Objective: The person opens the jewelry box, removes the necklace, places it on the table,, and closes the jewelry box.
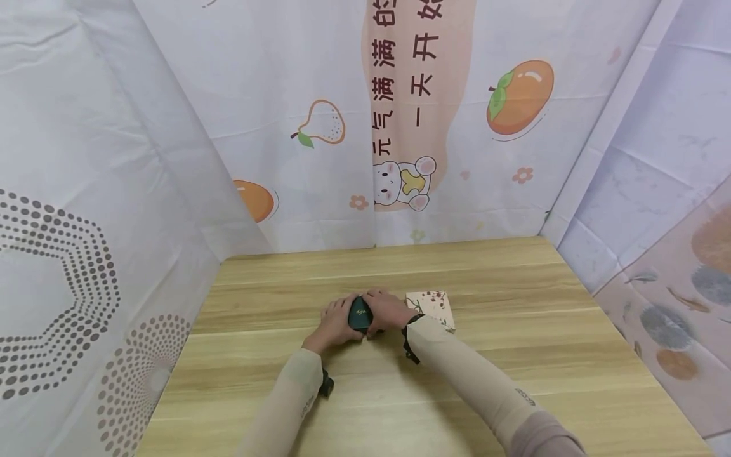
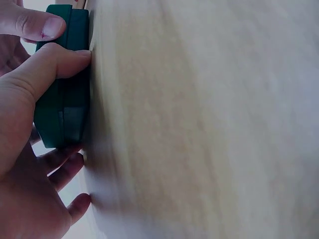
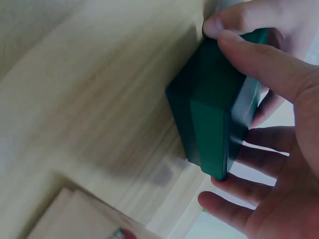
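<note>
A small dark green box (image 1: 360, 315) with gold lettering on its top sits on the wooden table. From its left side my left hand (image 1: 337, 322) grips it, the thumb along the near side and the fingers around toward the far side. My right hand (image 1: 389, 311) grips the other side in the same way. In the left wrist view the two thumbs lie close together on the green box (image 2: 65, 104). A seam runs around the side of the box (image 3: 214, 119) in the right wrist view, and it looks closed.
A cream square box with a red floral print (image 1: 431, 308) lies just right of my right hand. The wooden table (image 1: 485, 279) ends at printed white curtains (image 1: 320, 190) at the back and on both sides.
</note>
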The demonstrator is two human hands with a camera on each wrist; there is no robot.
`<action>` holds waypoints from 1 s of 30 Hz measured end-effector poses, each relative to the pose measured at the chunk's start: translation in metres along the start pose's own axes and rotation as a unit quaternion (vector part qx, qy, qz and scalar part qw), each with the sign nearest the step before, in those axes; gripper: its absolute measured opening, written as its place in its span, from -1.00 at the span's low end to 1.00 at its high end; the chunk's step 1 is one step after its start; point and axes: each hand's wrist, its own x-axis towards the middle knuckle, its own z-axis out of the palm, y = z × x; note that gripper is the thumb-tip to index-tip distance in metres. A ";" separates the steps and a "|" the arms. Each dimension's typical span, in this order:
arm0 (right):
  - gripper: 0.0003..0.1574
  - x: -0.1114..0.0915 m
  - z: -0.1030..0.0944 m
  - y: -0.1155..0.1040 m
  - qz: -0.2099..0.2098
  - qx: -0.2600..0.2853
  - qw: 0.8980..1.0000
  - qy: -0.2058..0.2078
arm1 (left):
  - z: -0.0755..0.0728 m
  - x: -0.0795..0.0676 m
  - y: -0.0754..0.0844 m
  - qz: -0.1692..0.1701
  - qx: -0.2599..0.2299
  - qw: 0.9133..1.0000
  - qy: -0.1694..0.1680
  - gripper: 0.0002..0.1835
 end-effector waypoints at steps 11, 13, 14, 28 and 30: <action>0.15 0.002 -0.002 0.004 -0.007 0.006 1.000 -0.006 | -0.001 -0.001 -0.002 0.012 -0.007 1.000 -0.006 0.09; 0.15 0.002 -0.003 0.003 -0.008 0.011 1.000 -0.005 | -0.002 0.000 -0.004 0.016 -0.006 1.000 -0.006 0.09; 0.15 0.001 -0.004 0.003 -0.009 0.011 1.000 -0.004 | -0.002 0.000 -0.005 0.018 -0.008 1.000 -0.006 0.09; 0.12 -0.001 -0.005 0.007 -0.020 0.050 0.999 0.004 | -0.004 0.001 -0.011 0.035 -0.039 0.999 -0.003 0.16; 0.12 -0.001 -0.003 0.009 -0.021 0.057 0.998 0.004 | -0.005 0.000 -0.012 0.038 -0.045 0.998 -0.003 0.16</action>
